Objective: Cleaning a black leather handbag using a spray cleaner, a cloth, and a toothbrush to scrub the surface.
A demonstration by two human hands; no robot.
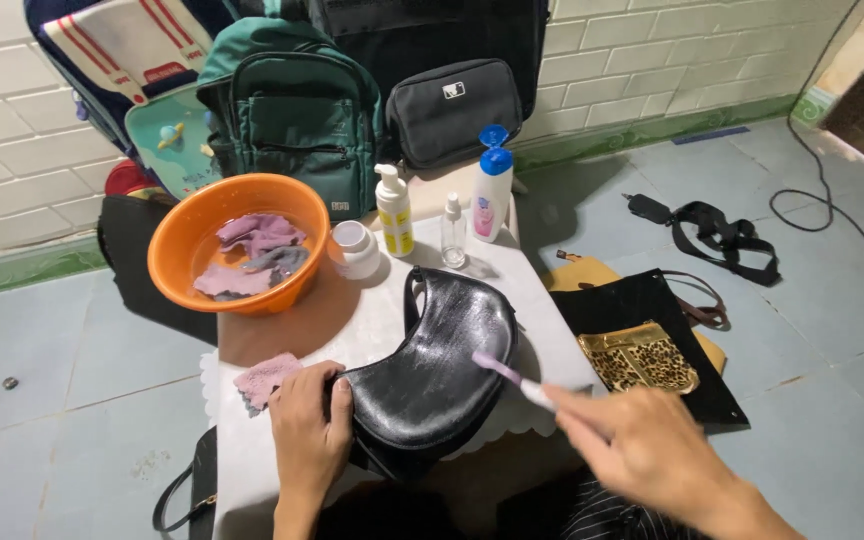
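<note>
At the far edge of my counter [372, 320] stand four containers: a squat white jar [356, 248], a white pump bottle [393, 211] with a yellow label, a small clear spray bottle [453, 232], and, rightmost, a white bottle [493, 186] with blue cap and pink label.

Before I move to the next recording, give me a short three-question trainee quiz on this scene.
1. True or false: the right hand holds a toothbrush whose head lies on the black handbag.
2. What lies in the orange basin? A) cloths B) bottles C) shoes
3. Fill in: the left hand grips the handbag's ____ end, beside a pink cloth.

Key: 1 true; 2 A, pink and grey cloths; 3 left.
</note>
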